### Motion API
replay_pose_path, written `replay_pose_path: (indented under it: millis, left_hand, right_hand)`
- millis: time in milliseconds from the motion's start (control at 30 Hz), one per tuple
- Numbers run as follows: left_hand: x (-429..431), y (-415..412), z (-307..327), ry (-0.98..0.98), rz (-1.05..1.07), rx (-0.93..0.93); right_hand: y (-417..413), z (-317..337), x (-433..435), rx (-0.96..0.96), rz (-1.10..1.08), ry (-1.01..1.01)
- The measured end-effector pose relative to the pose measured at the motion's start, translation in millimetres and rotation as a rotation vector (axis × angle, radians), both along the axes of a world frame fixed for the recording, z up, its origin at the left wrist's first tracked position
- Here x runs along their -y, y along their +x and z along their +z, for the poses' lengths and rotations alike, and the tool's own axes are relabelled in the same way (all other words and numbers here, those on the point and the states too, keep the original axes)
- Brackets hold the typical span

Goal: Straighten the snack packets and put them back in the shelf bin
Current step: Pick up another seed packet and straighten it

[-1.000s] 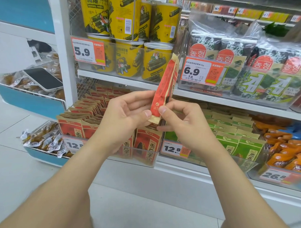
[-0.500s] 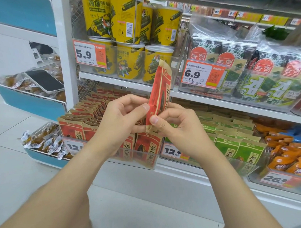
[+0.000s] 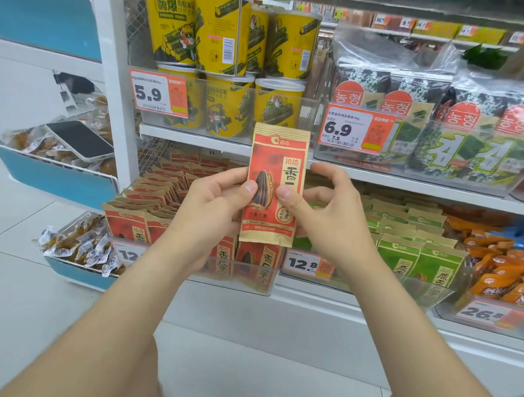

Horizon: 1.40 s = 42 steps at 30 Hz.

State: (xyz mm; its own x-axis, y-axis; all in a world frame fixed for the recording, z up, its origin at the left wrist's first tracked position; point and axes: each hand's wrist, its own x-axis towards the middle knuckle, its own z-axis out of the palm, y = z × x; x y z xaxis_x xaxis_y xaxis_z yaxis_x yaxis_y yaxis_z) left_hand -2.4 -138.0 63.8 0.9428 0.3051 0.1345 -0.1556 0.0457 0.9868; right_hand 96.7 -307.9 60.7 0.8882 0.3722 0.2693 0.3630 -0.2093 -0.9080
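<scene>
I hold one red and tan sunflower seed packet (image 3: pixel 278 169) upright in front of the shelf, its printed face toward me. My left hand (image 3: pixel 213 208) grips its left edge, thumb on the front. My right hand (image 3: pixel 328 212) pinches its right edge with the thumb on the front, the other fingers loosely spread behind. Below and behind the packet is the clear shelf bin (image 3: pixel 252 282) holding several matching red packets (image 3: pixel 154 194) in rows.
A bin of green packets (image 3: pixel 413 254) sits right of the red ones, orange packs (image 3: pixel 502 266) further right. Yellow tubs (image 3: pixel 225 108) and seaweed packs (image 3: pixel 435 136) fill the shelf above. A blue side basket (image 3: pixel 56 179) at left holds wrapped snacks and a phone (image 3: pixel 78 140).
The packet has turned from edge-on to face-on toward me. Both hands have shifted to its two side edges, thumbs on the front.
</scene>
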Motion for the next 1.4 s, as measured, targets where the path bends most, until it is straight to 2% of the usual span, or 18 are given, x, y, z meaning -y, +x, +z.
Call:
replay_pose_path:
  millis: [100, 267, 333, 400, 500, 633, 733, 867, 1067, 1200, 1300, 1400]
  left_hand:
    - [-0.8, 1.6, -3.3, -0.023, -0.034, -0.011]
    - [-0.9, 1.8, -1.1, -0.032, -0.001, 0.028]
    - [-3.6, 0.7, -0.8, 0.106, 0.004, 0.029]
    - [-9.4, 2.3, -5.7, 0.327, 0.041, 0.033]
    - [-18.5, 13.8, -14.8, 0.616, 0.207, 0.041]
    - [-25.5, 21.7, -20.3, 0.784, 0.338, -0.041]
    - [-30.2, 21.7, -24.4, 0.885, 0.242, -0.156]
    - [-31.7, 22.2, -25.3, 1.095, 0.063, -0.260]
    - [-31.5, 34.9, -27.2, 1.409, -0.022, -0.301]
    - [-31.7, 40.4, -28.0, 1.456, 0.010, -0.291]
    - [-31.6, 41.2, -27.9, 1.417, 0.051, -0.279]
    - [-32.8, 38.8, -28.5, 1.383, 0.035, -0.271]
  right_hand:
    - [-2.1, 2.7, -1.7, -0.041, 0.080, -0.007]
    - [-4.6, 1.5, -3.7, -0.033, 0.017, 0.090]
    - [-8.5, 3.0, -5.2, 0.027, -0.014, 0.130]
    - [-10.4, 4.4, -5.5, 0.109, -0.040, 0.140]
    - [-8.7, 7.1, -4.8, 0.215, -0.042, 0.091]
    - [2.1, 3.6, -4.7, 0.311, -0.125, 0.071]
    - [12.8, -0.8, -5.1, 0.420, -0.193, -0.078]
    - [31.8, -13.6, -11.9, 0.481, -0.125, -0.276]
    - [46.8, -21.7, -28.2, 0.589, -0.083, -0.740]
    - [56.5, -22.2, -32.6, 0.515, -0.036, -0.886]
    - [63.8, -18.8, -35.7, 0.551, 0.077, -0.929]
    - [71.0, -16.2, -37.4, 0.492, 0.219, -0.994]
